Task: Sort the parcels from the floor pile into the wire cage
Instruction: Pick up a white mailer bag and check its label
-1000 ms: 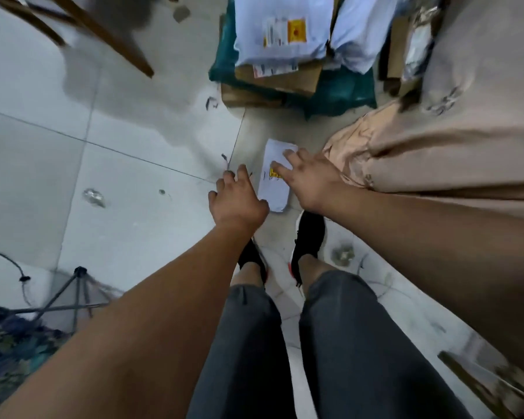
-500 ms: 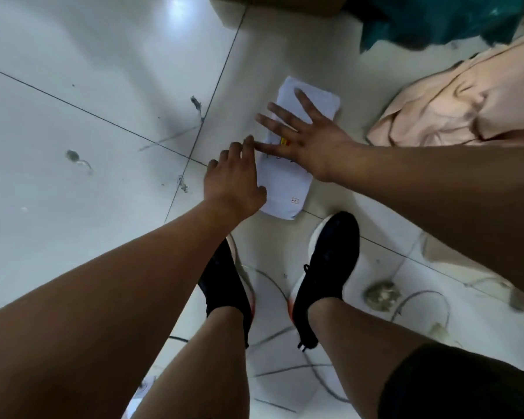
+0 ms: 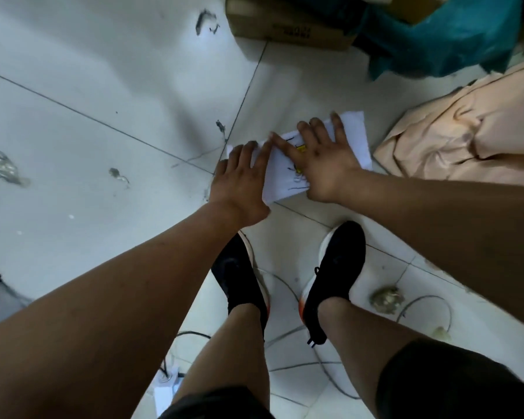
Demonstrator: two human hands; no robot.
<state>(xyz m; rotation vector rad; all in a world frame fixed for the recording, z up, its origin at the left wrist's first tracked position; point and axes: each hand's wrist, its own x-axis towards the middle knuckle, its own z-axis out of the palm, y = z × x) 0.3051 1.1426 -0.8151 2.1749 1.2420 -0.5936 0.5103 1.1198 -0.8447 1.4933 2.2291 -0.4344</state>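
Both hands flat and open on the parcel (image 3: 356, 137), nothing gripped yet: right hand (image 3: 325, 160) splayed on top, pinning it to the floor (image 3: 103, 86), left hand (image 3: 239, 181) straight-fingered at its left edge, probably to pry up that thin edge.

view: head-worn | faces: steeply down, forward | near: left hand (image 3: 239, 179), right hand (image 3: 327, 158), floor (image 3: 73, 86)

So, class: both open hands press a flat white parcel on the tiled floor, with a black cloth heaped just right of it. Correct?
No: in the head view the cloth is peach, not black. The left hand and right hand do press the white parcel.
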